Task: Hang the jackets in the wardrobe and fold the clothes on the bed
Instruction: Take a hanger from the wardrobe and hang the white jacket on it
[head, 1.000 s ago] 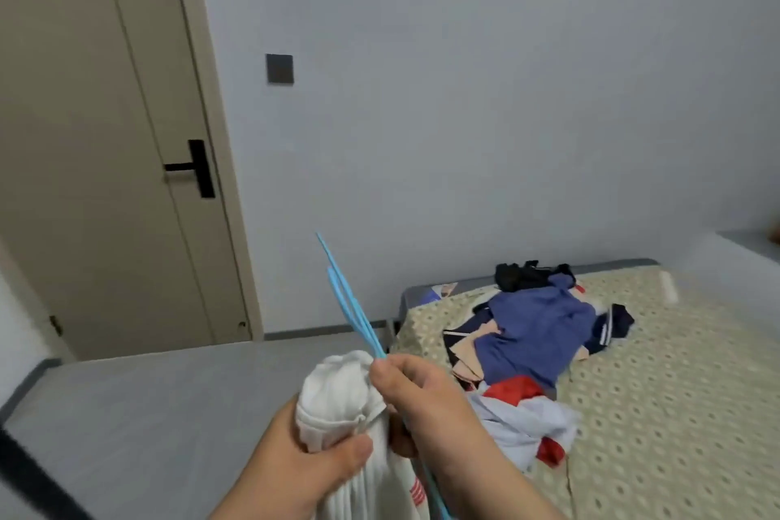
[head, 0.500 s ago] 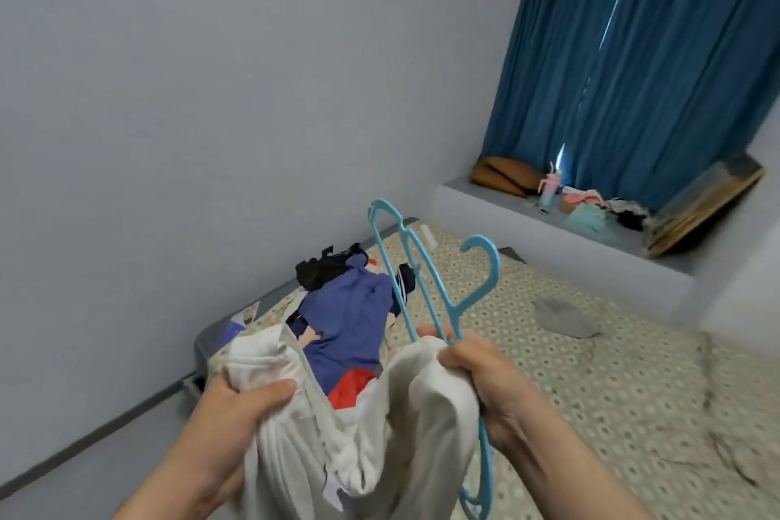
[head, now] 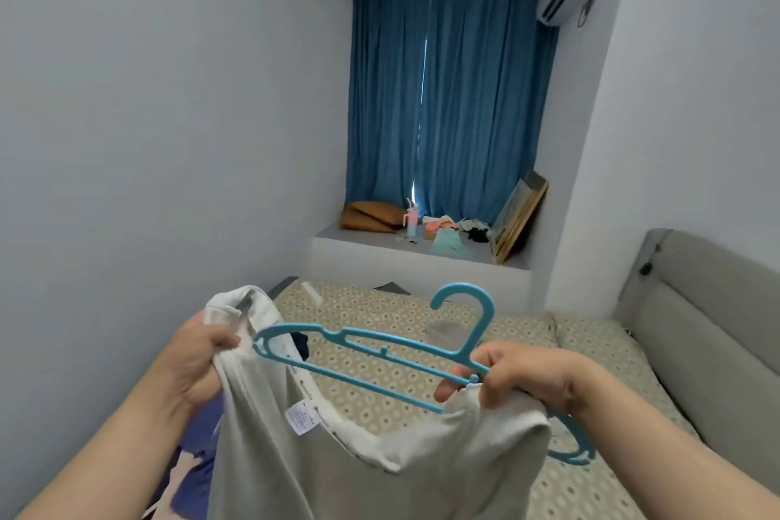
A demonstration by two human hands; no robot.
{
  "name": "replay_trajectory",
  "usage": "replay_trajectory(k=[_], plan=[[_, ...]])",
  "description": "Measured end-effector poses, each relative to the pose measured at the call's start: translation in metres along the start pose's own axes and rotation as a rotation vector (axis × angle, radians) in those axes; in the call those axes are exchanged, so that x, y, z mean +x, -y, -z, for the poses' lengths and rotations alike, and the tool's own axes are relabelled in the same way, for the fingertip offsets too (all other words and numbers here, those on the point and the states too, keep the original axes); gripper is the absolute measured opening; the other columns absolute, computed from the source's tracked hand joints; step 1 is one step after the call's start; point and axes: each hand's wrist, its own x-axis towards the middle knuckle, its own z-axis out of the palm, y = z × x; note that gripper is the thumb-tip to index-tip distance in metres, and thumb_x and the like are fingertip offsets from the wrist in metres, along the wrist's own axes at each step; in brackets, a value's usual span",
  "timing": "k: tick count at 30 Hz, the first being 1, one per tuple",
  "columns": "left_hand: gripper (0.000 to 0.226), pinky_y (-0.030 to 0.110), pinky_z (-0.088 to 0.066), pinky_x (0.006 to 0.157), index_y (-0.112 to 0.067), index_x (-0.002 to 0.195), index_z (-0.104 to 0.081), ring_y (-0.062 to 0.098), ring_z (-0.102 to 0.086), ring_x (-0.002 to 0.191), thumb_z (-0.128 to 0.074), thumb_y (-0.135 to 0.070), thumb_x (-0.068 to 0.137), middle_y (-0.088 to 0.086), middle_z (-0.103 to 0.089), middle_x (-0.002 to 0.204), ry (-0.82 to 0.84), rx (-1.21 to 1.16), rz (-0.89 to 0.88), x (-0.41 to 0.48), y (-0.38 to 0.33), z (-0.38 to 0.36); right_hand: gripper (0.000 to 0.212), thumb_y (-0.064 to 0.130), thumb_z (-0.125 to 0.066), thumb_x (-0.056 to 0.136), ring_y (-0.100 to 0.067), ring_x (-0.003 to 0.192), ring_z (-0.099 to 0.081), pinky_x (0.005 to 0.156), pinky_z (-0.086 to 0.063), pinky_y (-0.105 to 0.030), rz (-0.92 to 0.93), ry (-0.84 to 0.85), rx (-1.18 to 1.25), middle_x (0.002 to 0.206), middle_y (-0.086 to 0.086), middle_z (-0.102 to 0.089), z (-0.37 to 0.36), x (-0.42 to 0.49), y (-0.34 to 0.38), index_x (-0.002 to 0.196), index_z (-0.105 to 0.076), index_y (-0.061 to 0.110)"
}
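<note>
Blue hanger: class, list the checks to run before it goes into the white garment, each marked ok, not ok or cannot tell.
1. Left hand grips white garment at the collar: ok.
2. Right hand pinches blue hanger near its neck: ok.
3. Neck opening spread between the hands: ok.
4. Hanger under the fabric: not ok, it lies bare across the opening.
5. Wardrobe rail free: cannot tell, out of view.

Open bed (head: 527,346) surface beyond hanger (head: 337,336)
</note>
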Motion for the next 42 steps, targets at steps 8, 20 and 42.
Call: replay_trajectory(k=[8,20,42], plan=[[0.075,0.031,-0.054,0.064,-0.006,0.112,-0.066,0.03,-0.064,0.082,-0.041,0.009,0.042,0.021,-0.066,0.098,0.395,0.331,-0.053,0.013,-0.001,-0.049,0.05,0.005,-0.052,0.061,-0.022,0.084,-0.063,0.072,-0.052,-0.027,-0.066,-0.116,-0.141,0.096,-0.012,-0.068,0.015,-0.002,-0.005,0.1,-0.078,0.02],[0.086,0.031,-0.045,0.087,-0.041,0.122,-0.049,0.016,-0.053,0.117,-0.041,-0.006,0.044,-0.007,-0.059,0.126,0.327,0.922,-0.16,0.025,0.014,-0.072,0.048,0.007,-0.06,0.072,-0.016,0.097,-0.062,0.085,-0.051,-0.031,0.001,0.016,-0.238,0.106,0.0,-0.069,0.026,0.0,0.006,0.115,-0.073,0.023],[0.011,0.03,-0.049,0.071,-0.035,0.079,-0.063,-0.001,-0.058,0.066,-0.064,-0.042,0.088,-0.009,-0.066,0.076,0.583,1.312,-0.13,-0.013,0.016,-0.103,0.012,0.014,-0.056,0.087,-0.014,0.075,-0.052,0.054,-0.039,-0.03,0.103,-0.446,-1.296,0.087,0.005,-0.056,-0.009,0.021,0.053,0.089,-0.051,0.025]])
